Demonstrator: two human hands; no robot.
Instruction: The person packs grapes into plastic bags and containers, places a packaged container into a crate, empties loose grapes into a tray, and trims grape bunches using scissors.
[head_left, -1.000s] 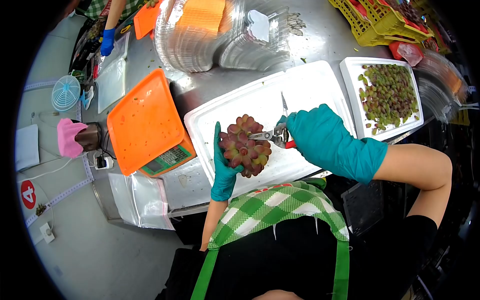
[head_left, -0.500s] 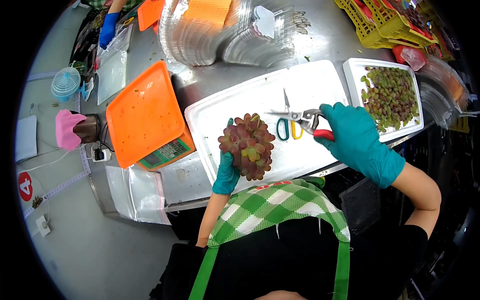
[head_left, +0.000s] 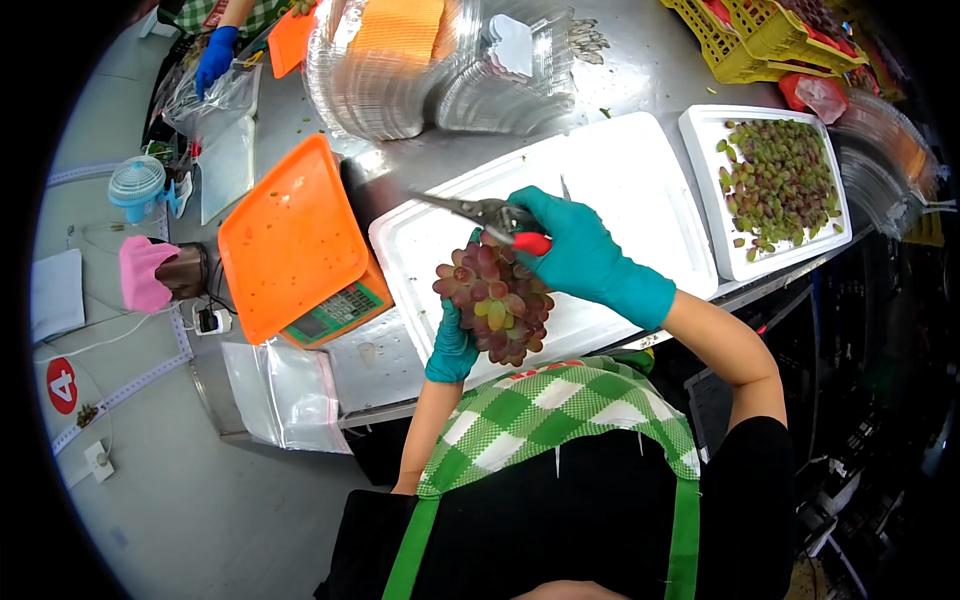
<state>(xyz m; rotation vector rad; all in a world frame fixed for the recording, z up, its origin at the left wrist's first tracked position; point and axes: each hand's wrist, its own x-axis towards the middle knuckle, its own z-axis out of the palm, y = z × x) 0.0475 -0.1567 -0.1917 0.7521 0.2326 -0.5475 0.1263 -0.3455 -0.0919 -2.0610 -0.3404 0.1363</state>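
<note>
A bunch of reddish-purple grapes (head_left: 500,308), with a few yellow-green ones in the middle, hangs over the near side of a white foam tray (head_left: 645,205). My left hand (head_left: 453,350), in a teal glove, supports it from the left; most of its fingers are behind the fruit. In my right hand (head_left: 595,258), gloved alike, are pruning shears (head_left: 492,214) with a red handle. Their blurred blades point left, just above the top of the bunch. Scissors lying in the tray are almost wholly covered by my right hand; only a blade tip shows.
Left of the tray stands an orange scale (head_left: 292,240). A white box (head_left: 712,185) of loose grapes (head_left: 780,190) is on the right. Stacked clear plastic containers (head_left: 370,90) and a yellow crate (head_left: 745,45) are behind. Another person's blue-gloved hand (head_left: 215,60) is at upper left.
My right hand has moved left with the pruning shears, from beside the scissors to over the top of the grapes. The bunch and my left hand have hardly moved.
</note>
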